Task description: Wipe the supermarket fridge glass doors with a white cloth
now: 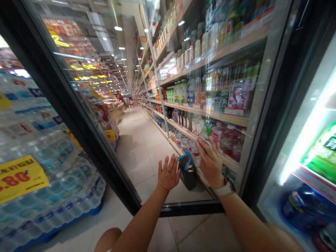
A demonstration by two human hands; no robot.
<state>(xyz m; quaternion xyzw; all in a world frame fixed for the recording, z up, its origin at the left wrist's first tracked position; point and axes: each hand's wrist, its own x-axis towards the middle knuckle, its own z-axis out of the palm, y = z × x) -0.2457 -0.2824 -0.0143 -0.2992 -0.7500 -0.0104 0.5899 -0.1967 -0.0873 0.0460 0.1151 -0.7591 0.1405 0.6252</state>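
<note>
— Logging nearest first: what has the left hand (169,174)?
— Nothing. Palm forward, fingers (170,164) spread wide apart, just beside a black pouch (187,175) with a blue strap (184,159).
— Right hand (210,162)?
— Fingers (207,150) bent and close together against a pale item (204,139), by a shelf edge. Clamped on it or only touching, I cannot tell. A white-strapped watch (224,189) sits on the wrist, a ring (217,152) on one finger.
— Pouch location?
— Between the two hands, lower than the right fingers. What holds it up, I cannot tell.
— Next entry?
— A black-framed glass door (191,208), standing open. Beyond the hands, shelves of bottled drinks (202,101). To the right, a lit cooler (309,140) with a green package (324,154).
— Left side?
— Shrink-wrapped water packs (47,168) under a yellow price sign (21,178).
— And farthest?
— A tiled aisle (141,140) running back to a distant person (120,97) among store displays (70,42).
</note>
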